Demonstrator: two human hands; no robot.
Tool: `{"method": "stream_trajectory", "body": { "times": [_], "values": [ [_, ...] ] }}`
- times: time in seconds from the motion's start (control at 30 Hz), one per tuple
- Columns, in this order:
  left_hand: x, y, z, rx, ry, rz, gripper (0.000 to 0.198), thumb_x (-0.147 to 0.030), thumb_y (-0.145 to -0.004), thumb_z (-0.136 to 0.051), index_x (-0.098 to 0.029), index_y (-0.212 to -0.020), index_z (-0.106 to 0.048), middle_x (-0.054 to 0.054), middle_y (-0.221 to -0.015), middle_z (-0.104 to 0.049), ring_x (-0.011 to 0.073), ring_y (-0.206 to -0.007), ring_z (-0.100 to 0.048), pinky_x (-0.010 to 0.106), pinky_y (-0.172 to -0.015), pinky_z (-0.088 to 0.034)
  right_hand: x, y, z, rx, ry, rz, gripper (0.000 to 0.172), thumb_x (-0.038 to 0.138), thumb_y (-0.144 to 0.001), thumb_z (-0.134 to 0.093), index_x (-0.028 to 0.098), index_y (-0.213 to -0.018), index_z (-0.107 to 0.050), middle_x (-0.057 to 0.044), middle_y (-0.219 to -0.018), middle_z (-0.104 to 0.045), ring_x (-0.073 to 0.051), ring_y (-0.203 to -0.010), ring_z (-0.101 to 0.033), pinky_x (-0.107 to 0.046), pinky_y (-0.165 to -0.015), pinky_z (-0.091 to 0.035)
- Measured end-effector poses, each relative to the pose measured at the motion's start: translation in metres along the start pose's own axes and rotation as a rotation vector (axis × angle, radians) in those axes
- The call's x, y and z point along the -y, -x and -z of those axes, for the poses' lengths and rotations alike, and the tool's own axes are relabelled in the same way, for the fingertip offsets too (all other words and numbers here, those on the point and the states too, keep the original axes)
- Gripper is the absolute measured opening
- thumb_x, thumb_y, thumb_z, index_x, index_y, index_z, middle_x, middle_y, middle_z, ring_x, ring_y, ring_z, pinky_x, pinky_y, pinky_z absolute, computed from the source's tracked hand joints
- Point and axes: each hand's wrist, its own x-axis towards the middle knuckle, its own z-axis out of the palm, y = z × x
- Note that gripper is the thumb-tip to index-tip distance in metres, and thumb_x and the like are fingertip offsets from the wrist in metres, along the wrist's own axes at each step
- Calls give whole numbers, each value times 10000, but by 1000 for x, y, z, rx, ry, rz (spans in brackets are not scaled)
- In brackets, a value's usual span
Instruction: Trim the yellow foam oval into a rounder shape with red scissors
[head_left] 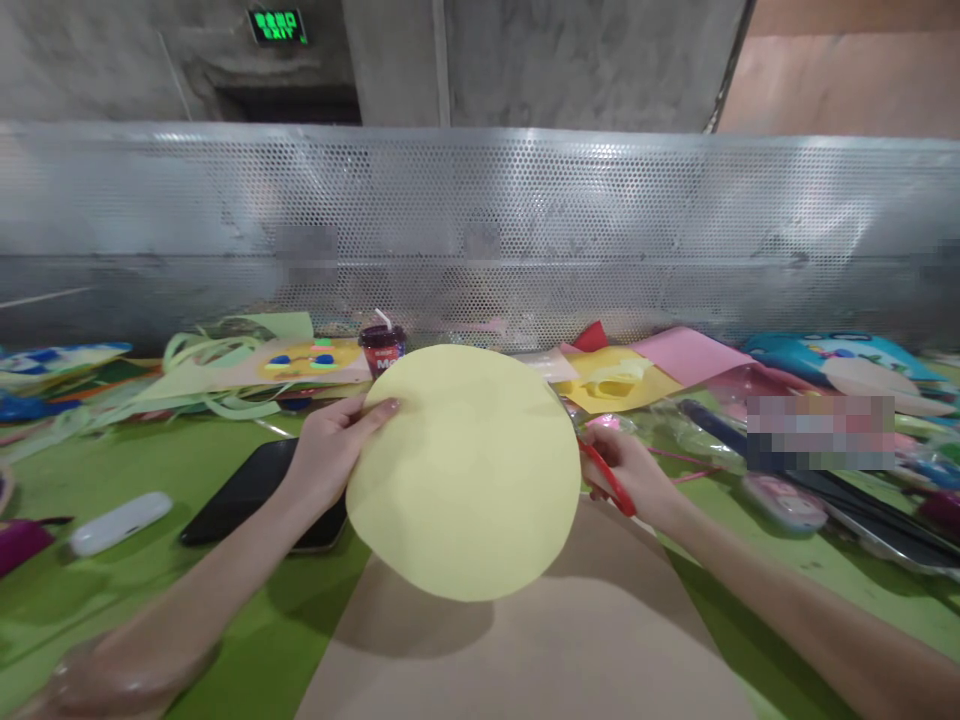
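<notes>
A large round piece of pale yellow paper (465, 475) is held up before me, its outline slightly uneven. My left hand (341, 435) pinches its left edge, thumb on the near face and fingers behind. At the right edge my right hand (622, 465) grips red-handled scissors (607, 478). The blades are mostly hidden behind the paper, so I cannot tell whether they are apart. Beneath the disc lies a beige sheet (540, 650) on the green tabletop (247, 640).
A black tablet or phone (247, 490) lies behind my left forearm, near a white oval case (121, 522). Farther back are a dark cup with a straw (381, 345), pale green paper strips (202, 355), pink paper (694, 355) and yellow paper (622, 385). A perforated metal panel (480, 220) rises behind.
</notes>
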Motion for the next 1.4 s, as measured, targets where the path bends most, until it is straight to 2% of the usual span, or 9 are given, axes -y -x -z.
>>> {"method": "stream_trajectory", "body": {
  "times": [0.23, 0.53, 0.77, 1.1, 1.4],
  "values": [
    [2, -2, 2, -1, -54, -22, 334, -382, -580, -688, -187, -851, -672, 4, -746, -687, 161, -602, -610, 225, -519, -478, -4, 0, 1, 19, 65, 16, 114, 245, -680, -516, 186, -658, -421, 60, -513, -434, -74, -429, -436, -198, -407, -389],
    [2, -2, 3, 5, -90, -29, 364, -405, -576, -682, -174, -857, -672, 21, -757, -686, 178, -619, -612, 245, -533, -481, -7, 0, -1, 22, 50, -2, 156, 297, -699, -527, 192, -661, -417, 70, -490, -416, -73, -419, -426, -199, -410, -394],
    [1, -2, 3, 1, -140, -42, 340, -409, -575, -678, -169, -817, -683, 21, -727, -685, 167, -590, -602, 231, -506, -465, -8, -1, 0, 16, 112, 12, 101, 259, -698, -510, 188, -675, -442, 62, -494, -436, -78, -421, -437, -200, -416, -386],
    [-1, -2, 4, 24, -124, -14, 313, -398, -574, -687, -173, -792, -683, 11, -704, -680, 146, -567, -587, 215, -499, -454, -16, -3, 0, 36, 58, 31, 101, 257, -698, -513, 189, -684, -439, 44, -545, -485, -79, -438, -445, -207, -426, -402],
    [-3, -1, 4, 41, -123, 4, 316, -399, -577, -683, -175, -799, -681, 26, -744, -688, 158, -580, -602, 230, -514, -470, -15, -2, 1, 55, 41, -8, 113, 273, -697, -504, 191, -677, -428, 58, -534, -462, -76, -404, -445, -217, -413, -409]
  ]
}}
